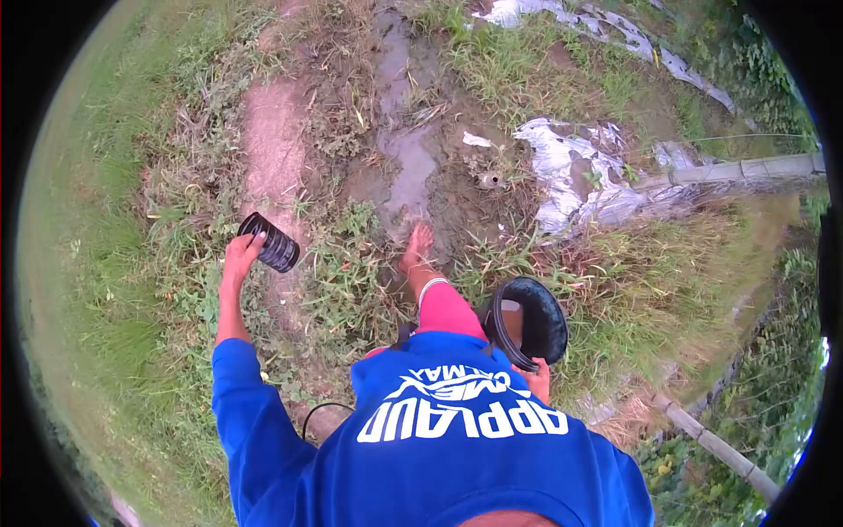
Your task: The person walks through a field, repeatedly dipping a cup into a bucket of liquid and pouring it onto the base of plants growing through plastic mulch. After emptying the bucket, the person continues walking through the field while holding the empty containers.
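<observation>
My left hand (242, 253) is closed on the rim of a black ribbed can-like container (276, 246), held out to the left and tilted over a dirt strip. What is inside it does not show. At my right side, my right hand (537, 379) grips the near rim of a black bucket (551, 318). Brown, muddy-looking liquid (511, 323) lies in the bucket, which leans somewhat. Some of the right hand's fingers are hidden by the bucket's edge.
My bare foot (419, 244) stands at a muddy water channel (413, 162) running ahead. Torn silvery plastic sheeting (562, 167) and a bamboo pole (738, 171) lie right; another pole (716, 445) is lower right. Grass and weeds (123, 290) cover the left side.
</observation>
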Demonstrator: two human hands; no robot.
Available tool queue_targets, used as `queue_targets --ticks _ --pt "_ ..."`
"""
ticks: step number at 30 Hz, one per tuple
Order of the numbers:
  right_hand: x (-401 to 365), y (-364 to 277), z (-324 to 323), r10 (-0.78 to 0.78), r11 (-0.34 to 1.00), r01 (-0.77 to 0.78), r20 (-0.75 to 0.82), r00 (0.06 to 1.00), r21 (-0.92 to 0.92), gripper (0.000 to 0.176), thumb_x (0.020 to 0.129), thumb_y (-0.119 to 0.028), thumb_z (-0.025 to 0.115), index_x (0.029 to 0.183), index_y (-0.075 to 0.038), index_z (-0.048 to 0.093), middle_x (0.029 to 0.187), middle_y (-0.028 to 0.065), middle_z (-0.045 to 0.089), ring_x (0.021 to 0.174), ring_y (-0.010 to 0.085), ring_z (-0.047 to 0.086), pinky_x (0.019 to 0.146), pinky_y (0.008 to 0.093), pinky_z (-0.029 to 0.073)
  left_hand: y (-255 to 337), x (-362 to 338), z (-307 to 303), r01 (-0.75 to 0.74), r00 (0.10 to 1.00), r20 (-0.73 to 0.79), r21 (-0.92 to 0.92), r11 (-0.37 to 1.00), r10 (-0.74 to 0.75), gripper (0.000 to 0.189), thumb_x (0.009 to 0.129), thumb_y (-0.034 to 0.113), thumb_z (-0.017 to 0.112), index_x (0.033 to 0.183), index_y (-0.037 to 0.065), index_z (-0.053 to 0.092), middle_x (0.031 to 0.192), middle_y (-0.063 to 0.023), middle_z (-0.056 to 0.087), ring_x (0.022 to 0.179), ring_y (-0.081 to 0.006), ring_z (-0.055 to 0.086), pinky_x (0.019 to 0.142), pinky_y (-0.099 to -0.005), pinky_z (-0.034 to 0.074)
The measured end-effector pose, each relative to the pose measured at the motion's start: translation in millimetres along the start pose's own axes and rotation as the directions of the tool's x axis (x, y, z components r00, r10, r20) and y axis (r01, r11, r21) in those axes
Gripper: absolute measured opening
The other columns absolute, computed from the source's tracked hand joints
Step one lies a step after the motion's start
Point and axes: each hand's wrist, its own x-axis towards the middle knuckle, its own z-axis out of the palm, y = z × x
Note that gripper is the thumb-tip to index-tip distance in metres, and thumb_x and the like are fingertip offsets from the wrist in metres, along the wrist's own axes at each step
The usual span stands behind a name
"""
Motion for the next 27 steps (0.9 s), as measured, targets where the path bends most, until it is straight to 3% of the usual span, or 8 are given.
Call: queue_targets --ticks 3,7,13,16,19,23,25,27 --pt "37.8 5.4 35.4 -0.13 0.99 0.129 -0.015 0.991 -0.052 0.046 0.08 0.012 0.053 0.117 -0.011 0.04 0.091 0.0112 0.06 0.08 0.0194 0.065 0.066 0.0297 0.053 8.7 100.3 -7.2 -0.003 0.998 0.055 0.073 0.997 -0.001 0.048 0.087 0.042 0.06 0.07 -0.003 0.06 0.06 -0.0162 0.053 0.058 -0.0241 0.051 0.059 -0.038 0.04" --pt "50.9 -52.2 89.1 0.093 0.963 -0.067 -0.09 0.992 0.26 0.053 0.08 0.012 0.061 0.116 -0.016 0.035 0.099 0.0156 0.061 0.083 0.0202 0.062 0.075 0.0357 0.052 53.8 198.9 -10.9 -0.057 0.993 0.116 0.189 0.98 0.035 0.048 0.087 0.042 0.06 0.069 -0.003 0.059 0.063 -0.0195 0.056 0.059 -0.0294 0.054 0.061 -0.0417 0.042" --pt "90.2 -94.8 133.7 -0.053 0.995 0.072 -0.244 0.968 0.071 0.054 0.076 0.014 0.064 0.116 -0.01 0.037 0.092 0.0138 0.06 0.081 0.0185 0.062 0.075 0.0333 0.052 117.6 271.7 -13.4 -0.089 0.981 0.179 0.101 0.991 0.07 0.048 0.088 0.044 0.059 0.073 -0.002 0.06 0.064 -0.0201 0.056 0.061 -0.0327 0.055 0.062 -0.0421 0.042" --pt "116.3 -113.1 143.1 0.254 0.724 -0.041 -0.211 0.944 0.689 0.058 0.072 0.016 0.067 0.117 -0.01 0.042 0.094 0.018 0.059 0.086 0.0224 0.062 0.081 0.0322 0.053 129.5 320.4 -1.1 -0.151 0.972 0.202 0.13 0.98 0.123 0.05 0.087 0.045 0.058 0.072 -0.002 0.06 0.063 -0.0201 0.054 0.061 -0.0336 0.054 0.062 -0.0426 0.042" --pt "132.7 -131.9 161.1 0.342 0.53 -0.099 -0.106 0.934 0.842 0.057 0.071 0.015 0.067 0.117 -0.01 0.041 0.097 0.0183 0.058 0.096 0.0244 0.059 0.082 0.0348 0.054 160.5 367.7 2.7 -0.185 0.954 0.262 0.141 0.973 0.144 0.051 0.087 0.045 0.059 0.071 -0.004 0.058 0.063 -0.0207 0.052 0.062 -0.0323 0.053 0.063 -0.0419 0.041" --pt "156.9 -155.3 200.9 0.436 0.597 -0.029 -0.294 0.85 0.802 0.054 0.073 0.01 0.067 0.116 -0.01 0.042 0.1 0.0179 0.058 0.104 0.026 0.056 0.085 0.038 0.053 201.4 446.1 9.9 -0.257 0.916 0.346 0.115 0.959 0.204 0.05 0.088 0.042 0.059 0.071 -0.005 0.055 0.062 -0.019 0.051 0.06 -0.0288 0.048 0.061 -0.0402 0.04" --pt "172.9 -173.1 207.5 0.685 0.134 -0.064 -0.045 0.727 0.989 0.05 0.075 0.008 0.068 0.115 -0.008 0.042 0.101 0.0163 0.058 0.104 0.0244 0.057 0.085 0.0399 0.053 210.2 489.6 15.8 -0.305 0.894 0.372 0.101 0.947 0.249 0.05 0.088 0.043 0.059 0.071 -0.004 0.056 0.063 -0.0196 0.053 0.059 -0.029 0.049 0.061 -0.0407 0.04" --pt "171.1 -183.8 235.7 0.697 0.146 -0.031 -0.081 0.712 0.989 0.051 0.074 0.008 0.072 0.113 -0.006 0.043 0.101 0.0132 0.059 0.098 0.0216 0.059 0.078 0.035 0.055 217.1 537.1 25.0 -0.376 0.871 0.372 0.081 0.923 0.322 0.051 0.09 0.041 0.058 0.068 -0.004 0.052 0.058 -0.0131 0.043 0.057 -0.0196 0.043 0.057 -0.0396 0.036"
